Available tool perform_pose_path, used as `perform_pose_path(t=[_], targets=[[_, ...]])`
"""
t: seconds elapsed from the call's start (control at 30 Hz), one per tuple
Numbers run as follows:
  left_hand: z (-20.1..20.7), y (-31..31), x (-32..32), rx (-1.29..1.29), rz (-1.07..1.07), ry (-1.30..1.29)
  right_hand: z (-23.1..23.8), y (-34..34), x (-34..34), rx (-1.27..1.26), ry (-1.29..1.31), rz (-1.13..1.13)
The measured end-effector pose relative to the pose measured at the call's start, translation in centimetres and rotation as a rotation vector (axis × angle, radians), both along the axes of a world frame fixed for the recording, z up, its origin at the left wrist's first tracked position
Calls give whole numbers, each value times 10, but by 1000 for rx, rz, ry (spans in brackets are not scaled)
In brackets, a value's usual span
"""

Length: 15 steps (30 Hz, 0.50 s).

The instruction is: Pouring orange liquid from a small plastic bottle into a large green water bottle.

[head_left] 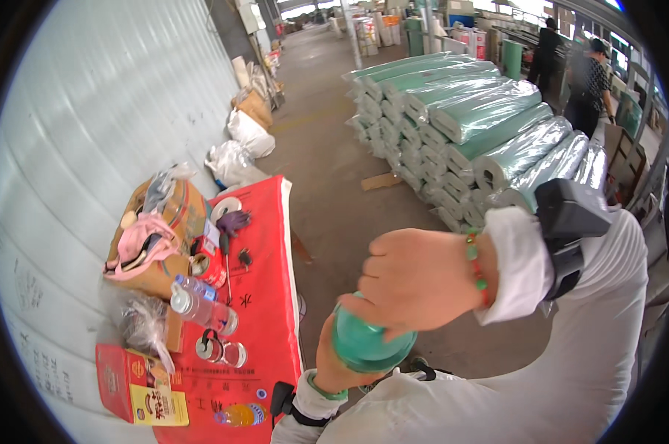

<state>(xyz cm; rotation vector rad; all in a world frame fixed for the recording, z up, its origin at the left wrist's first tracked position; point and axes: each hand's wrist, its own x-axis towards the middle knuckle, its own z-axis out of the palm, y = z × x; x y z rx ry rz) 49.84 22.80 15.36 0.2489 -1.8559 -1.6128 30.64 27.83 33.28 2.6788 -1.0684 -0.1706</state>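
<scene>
Between the two hands, just right of the red table's edge, is a green container. The right hand lies over its top, fingers curled and thumb against it; the left hand wraps its side (I cannot tell how those fingers sit, as they are mostly hidden). On the table stand or lie clear bottles, an orange drink, a red-and-yellow box and a dark glove. Farther off, beyond the right hand, wrapped green rolls are stacked, with two people behind them.
</scene>
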Motion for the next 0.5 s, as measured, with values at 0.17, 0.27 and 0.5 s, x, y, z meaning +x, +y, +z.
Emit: perform_pose_path(t=[0.17, 0.27, 0.5], targets=[[-5, 14, -10, 120, -11, 198, 3, 31, -13, 196, -215, -189], [46, -2, -30, -493, -47, -127, -24, 37, -35, -239, -263, 63], [-12, 14, -18, 64, -133, -41, -22, 44, -18, 58, -238, -181]])
